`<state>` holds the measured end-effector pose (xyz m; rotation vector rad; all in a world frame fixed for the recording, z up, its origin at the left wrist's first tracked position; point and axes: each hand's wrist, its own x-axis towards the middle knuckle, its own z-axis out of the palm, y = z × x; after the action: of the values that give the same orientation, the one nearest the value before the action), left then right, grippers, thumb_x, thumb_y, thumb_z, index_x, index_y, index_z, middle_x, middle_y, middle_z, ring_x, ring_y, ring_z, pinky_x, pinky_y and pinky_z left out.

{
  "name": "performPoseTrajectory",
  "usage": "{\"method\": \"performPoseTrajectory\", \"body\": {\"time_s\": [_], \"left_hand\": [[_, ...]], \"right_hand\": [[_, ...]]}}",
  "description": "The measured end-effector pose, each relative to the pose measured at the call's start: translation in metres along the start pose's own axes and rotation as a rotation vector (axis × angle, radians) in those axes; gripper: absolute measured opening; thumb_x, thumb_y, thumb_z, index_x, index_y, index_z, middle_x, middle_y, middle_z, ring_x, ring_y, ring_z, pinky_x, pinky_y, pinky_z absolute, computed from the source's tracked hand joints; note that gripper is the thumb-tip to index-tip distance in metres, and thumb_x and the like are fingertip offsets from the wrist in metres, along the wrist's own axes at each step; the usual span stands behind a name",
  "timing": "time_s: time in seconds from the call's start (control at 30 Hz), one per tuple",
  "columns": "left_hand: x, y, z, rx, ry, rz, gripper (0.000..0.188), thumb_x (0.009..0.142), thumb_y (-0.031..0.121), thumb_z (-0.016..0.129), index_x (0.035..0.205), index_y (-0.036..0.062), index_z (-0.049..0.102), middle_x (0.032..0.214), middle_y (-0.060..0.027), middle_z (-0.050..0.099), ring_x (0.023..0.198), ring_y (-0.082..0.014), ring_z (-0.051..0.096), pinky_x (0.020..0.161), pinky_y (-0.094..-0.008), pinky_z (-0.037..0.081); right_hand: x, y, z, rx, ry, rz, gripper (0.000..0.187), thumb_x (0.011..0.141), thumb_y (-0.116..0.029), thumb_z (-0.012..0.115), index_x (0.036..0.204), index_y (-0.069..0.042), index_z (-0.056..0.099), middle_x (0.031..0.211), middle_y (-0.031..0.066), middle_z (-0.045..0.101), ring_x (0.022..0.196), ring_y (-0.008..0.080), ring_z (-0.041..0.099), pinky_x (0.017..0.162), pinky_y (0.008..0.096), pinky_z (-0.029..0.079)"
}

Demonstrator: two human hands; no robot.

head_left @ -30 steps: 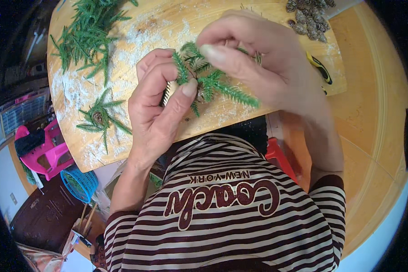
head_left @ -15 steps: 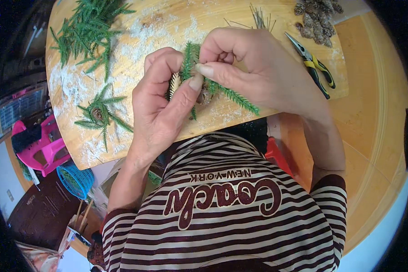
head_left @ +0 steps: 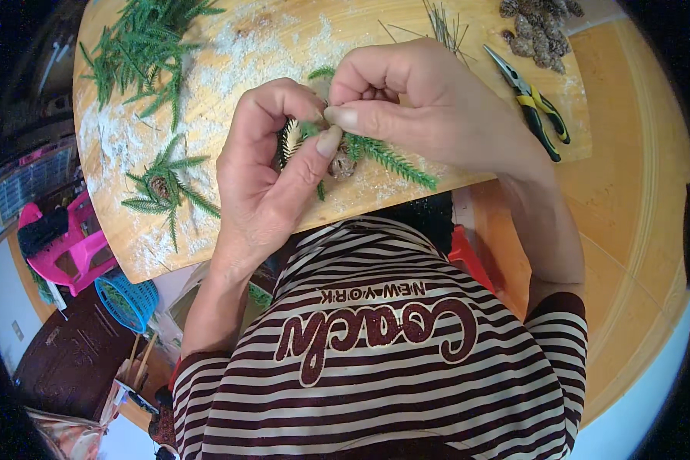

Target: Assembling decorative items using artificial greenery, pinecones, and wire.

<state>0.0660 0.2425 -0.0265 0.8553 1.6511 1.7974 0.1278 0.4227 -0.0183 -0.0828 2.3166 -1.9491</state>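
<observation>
Over the near edge of the wooden table, my left hand [head_left: 272,157] and my right hand [head_left: 425,107] meet, thumbs and fingertips pinched close together. Between them is an artificial pine sprig [head_left: 395,161], its green needles sticking out toward the right, with a small pine cone [head_left: 343,165] underneath. The fingers hide the stem joint where both hands pinch. A pale-backed sprig tip [head_left: 291,139] shows inside the curl of my left hand. Left of it, a finished-looking cluster of sprigs [head_left: 178,175] around a pine cone [head_left: 159,186] lies on the table.
Pliers [head_left: 530,103] with yellow and black handles lie right of my right hand. Behind are thin wires [head_left: 446,31] and a heap of pine cones [head_left: 538,34]. Loose green sprigs [head_left: 138,57] pile up at far left. White flakes [head_left: 245,65] dust the table. A blue basket [head_left: 128,299] stands lower left.
Both hands have shifted slightly left. The upright green tip between them is now mostly covered, and the pine cone below shows more.
</observation>
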Motion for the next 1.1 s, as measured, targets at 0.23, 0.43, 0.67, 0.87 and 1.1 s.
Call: {"method": "performPoseTrajectory", "body": {"time_s": [0.23,0.43,0.67,0.87,1.1], "left_hand": [[-0.001,-0.005,-0.001,0.218,0.006,0.133,0.021,0.082,0.0,0.061,0.099,0.0006,0.048,0.096,-0.0079,0.05,0.087,-0.0138,0.047,0.082,-0.0264,0.039],[-0.003,-0.005,-0.006,0.605,0.021,0.179,0.016,0.081,0.003,0.062,0.094,0.0011,0.052,0.099,-0.0103,0.053,0.085,-0.0158,0.049,0.08,-0.0259,0.039],[-0.009,-0.008,-0.004,0.394,0.06,0.196,0.013,0.08,0.002,0.062,0.092,0.0014,0.056,0.092,-0.0083,0.055,0.079,-0.0143,0.05,0.07,-0.0237,0.041],[-0.014,-0.008,-0.008,0.319,0.047,0.108,0.011,0.081,-0.001,0.059,0.091,0.0003,0.055,0.087,-0.0049,0.053,0.073,-0.01,0.05,0.064,-0.0215,0.041],[-0.017,-0.002,-0.01,0.002,0.094,-0.099,0.012,0.081,-0.004,0.057,0.092,-0.0002,0.054,0.087,-0.0025,0.053,0.071,-0.0064,0.05,0.06,-0.0172,0.04]], "right_hand": [[-0.001,0.003,0.008,0.011,0.039,-0.024,0.009,0.086,-0.006,0.058,0.08,0.0,0.054,0.068,-0.0033,0.048,0.064,0.0031,0.041,0.055,0.02,0.034],[-0.002,0.011,0.016,-0.139,0.128,-0.102,0.01,0.087,-0.006,0.057,0.08,0.0,0.053,0.067,-0.0026,0.047,0.063,0.0038,0.04,0.054,0.0203,0.033],[-0.005,0.003,0.019,-0.132,0.125,-0.069,0.009,0.086,-0.006,0.057,0.081,0.0,0.053,0.066,-0.002,0.046,0.061,0.004,0.039,0.053,0.0209,0.033],[-0.002,0.002,0.024,-0.171,0.163,-0.042,0.013,0.079,-0.015,0.058,0.079,-0.002,0.057,0.062,0.0128,0.056,0.058,0.0291,0.056,0.054,0.0371,0.043],[-0.003,0.003,0.026,-0.183,0.132,-0.165,0.008,0.084,-0.006,0.059,0.082,-0.001,0.053,0.067,0.0008,0.048,0.062,0.0084,0.043,0.054,0.0231,0.036]]}}
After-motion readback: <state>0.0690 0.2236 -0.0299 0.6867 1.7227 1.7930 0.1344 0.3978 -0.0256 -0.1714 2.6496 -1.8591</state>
